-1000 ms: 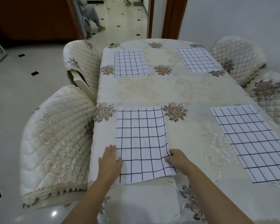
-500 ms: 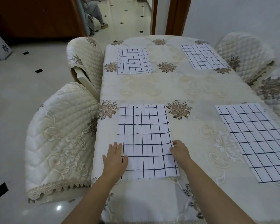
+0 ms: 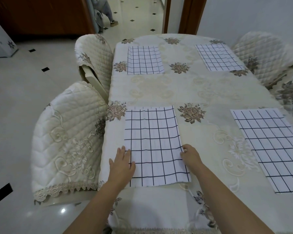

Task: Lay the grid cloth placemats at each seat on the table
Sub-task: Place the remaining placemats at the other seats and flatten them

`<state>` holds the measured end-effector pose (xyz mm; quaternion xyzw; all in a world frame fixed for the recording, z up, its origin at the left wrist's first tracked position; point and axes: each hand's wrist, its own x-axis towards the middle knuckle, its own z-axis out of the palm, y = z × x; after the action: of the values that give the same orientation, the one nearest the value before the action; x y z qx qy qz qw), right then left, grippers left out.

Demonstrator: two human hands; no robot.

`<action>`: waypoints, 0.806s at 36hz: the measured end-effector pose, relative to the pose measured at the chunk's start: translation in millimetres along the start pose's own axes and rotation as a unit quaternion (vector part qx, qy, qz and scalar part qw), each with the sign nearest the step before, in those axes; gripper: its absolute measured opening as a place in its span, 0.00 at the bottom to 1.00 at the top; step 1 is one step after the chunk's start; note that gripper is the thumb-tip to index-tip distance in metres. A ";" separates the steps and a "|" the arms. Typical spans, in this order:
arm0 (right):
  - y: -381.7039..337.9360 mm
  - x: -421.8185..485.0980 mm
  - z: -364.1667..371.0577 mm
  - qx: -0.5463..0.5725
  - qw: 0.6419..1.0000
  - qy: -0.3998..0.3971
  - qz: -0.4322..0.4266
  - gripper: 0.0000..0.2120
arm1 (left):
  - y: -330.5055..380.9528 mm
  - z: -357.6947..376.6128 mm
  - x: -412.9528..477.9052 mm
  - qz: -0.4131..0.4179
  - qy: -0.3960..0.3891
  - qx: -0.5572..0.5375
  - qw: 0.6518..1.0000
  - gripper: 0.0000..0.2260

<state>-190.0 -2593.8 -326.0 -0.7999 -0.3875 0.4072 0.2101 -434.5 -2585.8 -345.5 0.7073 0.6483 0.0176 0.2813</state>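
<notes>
Several white placemats with a dark grid lie flat on the cream floral tablecloth (image 3: 184, 88). The near left placemat (image 3: 154, 142) lies in front of me. My left hand (image 3: 121, 163) rests flat with straight fingers on its left edge. My right hand (image 3: 190, 155) touches its right edge, fingers slightly bent; whether they pinch the cloth I cannot tell. The near right placemat (image 3: 271, 146), the far left placemat (image 3: 144, 59) and the far right placemat (image 3: 217, 57) lie untouched.
Quilted cream chairs stand at the left side, one near (image 3: 66, 139) and one far (image 3: 95, 58), and others at the right (image 3: 264, 56). A tiled floor lies to the left. A person's legs (image 3: 107, 12) show in the doorway beyond.
Both hands have slid a little farther up the near left placemat's side edges. The view has shifted slightly, showing more of the table's near end.
</notes>
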 end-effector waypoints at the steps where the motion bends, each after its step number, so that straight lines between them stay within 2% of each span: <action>1: 0.7 0.4 -0.7 -0.001 1.000 0.003 0.002 0.16 | 0.8 0.3 0.1 0.001 -0.004 0.000 1.000 0.24; 6: 1.6 -4.3 -5.9 0.010 0.999 0.032 0.022 0.12 | 4.4 0.3 1.0 0.015 -0.014 0.002 1.000 0.24; 16: 3.6 -8.5 -9.9 -0.018 0.996 0.088 0.026 0.10 | 4.7 1.3 2.8 0.024 0.000 -0.002 1.000 0.22; 23: 5.7 -5.6 -8.1 -0.028 0.995 0.092 0.018 0.10 | 3.0 7.0 1.2 0.048 0.031 -0.007 0.998 0.20; 29: 6.8 -3.3 -9.4 -0.024 0.995 0.095 0.019 0.09 | 0.5 8.0 2.4 0.086 0.092 -0.033 0.991 0.16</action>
<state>-180.5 -2600.7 -323.4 -0.8472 -0.3597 0.3237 0.2191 -430.6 -2586.6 -352.9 0.7461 0.6074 0.1280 0.2408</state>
